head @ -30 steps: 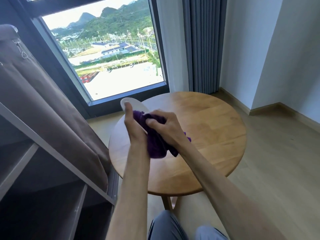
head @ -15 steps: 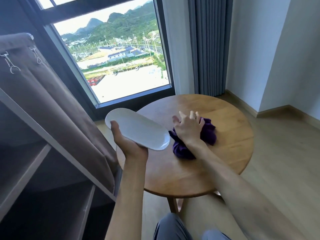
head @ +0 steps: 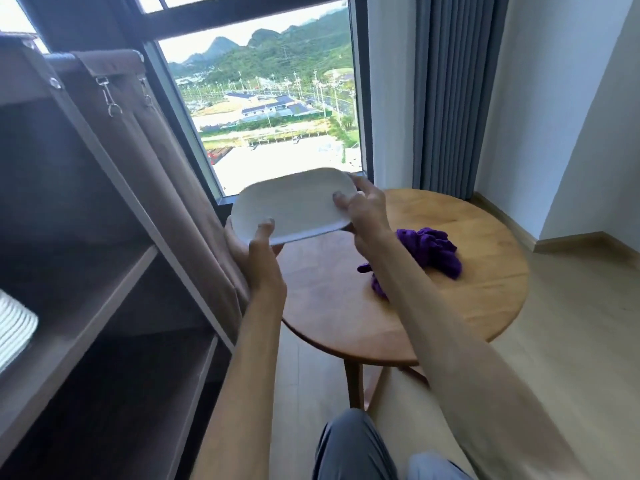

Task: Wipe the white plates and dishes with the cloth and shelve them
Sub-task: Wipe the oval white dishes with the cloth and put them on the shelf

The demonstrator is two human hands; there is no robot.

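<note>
- We hold 1 white plate [head: 294, 206] up in the air with 2 hands, in front of the window [head: 263, 109].
- Our left hand [head: 254, 252] grips the near left end of the plate. The thumb lies on top and the fingers curl under.
- Our right hand [head: 363, 209] grips the far right end. The thumb sits on top and the fingers wrap the edge.
- The plate is long with round corners. It tilts a little, with the right end higher.
- The plate is above the left edge of the round wood table [head: 485, 306], not touching it.
- The purple cloth [head: 433, 251] lies in a bunch on the table, to the right of our right arm. No hand touches it.
- The brown shelf [head: 86, 289] stands on our left, with a brown curtain [head: 166, 174] hanging on its side.
- A stack of white plates [head: 14, 327] sits on a shelf board at the far left edge.
</note>
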